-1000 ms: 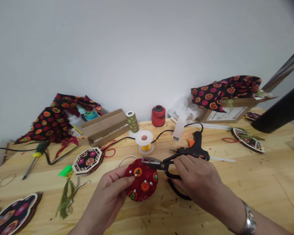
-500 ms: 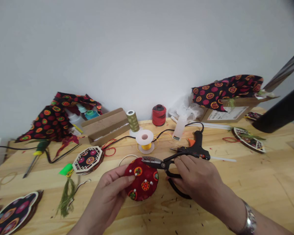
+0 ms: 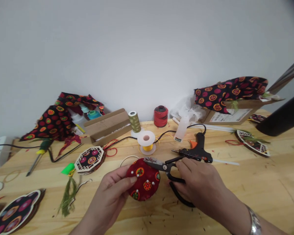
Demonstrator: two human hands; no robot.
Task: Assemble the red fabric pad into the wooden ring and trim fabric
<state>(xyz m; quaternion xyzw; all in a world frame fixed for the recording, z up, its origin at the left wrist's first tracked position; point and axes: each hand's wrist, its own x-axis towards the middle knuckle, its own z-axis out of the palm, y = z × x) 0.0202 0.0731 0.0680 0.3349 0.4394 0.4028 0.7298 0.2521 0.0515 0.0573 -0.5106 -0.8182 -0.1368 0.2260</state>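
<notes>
My left hand (image 3: pixel 112 192) pinches a round red fabric piece (image 3: pixel 145 180) with flower prints and white pin heads, holding it just above the wooden table (image 3: pixel 247 182). My right hand (image 3: pixel 198 186) grips black-handled scissors (image 3: pixel 165 167). Their blades are slightly apart at the upper edge of the red piece.
A black glue gun (image 3: pixel 197 150) lies just behind my right hand. Spools of yellow (image 3: pixel 147 142), olive (image 3: pixel 134 121) and red (image 3: pixel 160 116) thread stand at the back. Patterned wooden ornaments (image 3: pixel 90 159), a screwdriver (image 3: pixel 38 156), cardboard boxes and printed cloth (image 3: pixel 231 89) lie around.
The view has shifted slightly; both hands stay together, with the scissors still at the red piece's top edge.
</notes>
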